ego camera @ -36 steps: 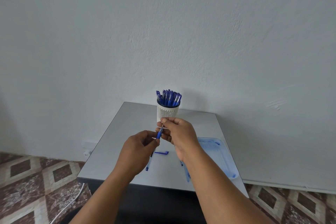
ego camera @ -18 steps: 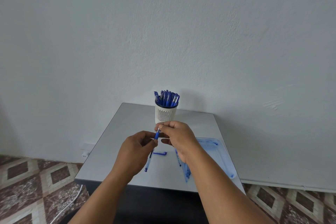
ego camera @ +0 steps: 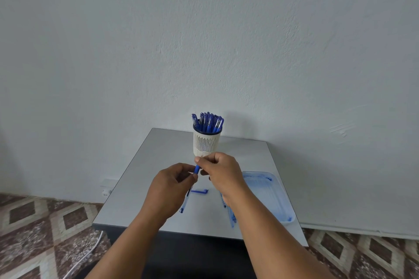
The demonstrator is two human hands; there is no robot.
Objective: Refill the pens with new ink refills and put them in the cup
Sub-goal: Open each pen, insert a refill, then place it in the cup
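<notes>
A white slotted cup [ego camera: 206,142] stands at the back middle of the grey table [ego camera: 140,183], packed with several blue pens [ego camera: 208,122]. In front of it, above the table, both my hands meet on one blue pen [ego camera: 196,169]. My left hand [ego camera: 170,188] grips its lower barrel, whose clear end [ego camera: 183,207] juts out below the hand. My right hand [ego camera: 221,172] pinches the pen's upper end. A loose blue cap [ego camera: 199,191] lies on the table under my hands. Several thin refills [ego camera: 231,216] lie by my right wrist, partly hidden.
A clear blue-tinted plastic tray [ego camera: 267,197] sits on the table's right side. The wall rises right behind the table. A patterned tile floor surrounds it, with a white cable [ego camera: 90,249] and a wall socket [ego camera: 105,192] at the left.
My hands have drawn a little closer together on the pen, and the right hand has sunk slightly, so more of the cup shows above it.
</notes>
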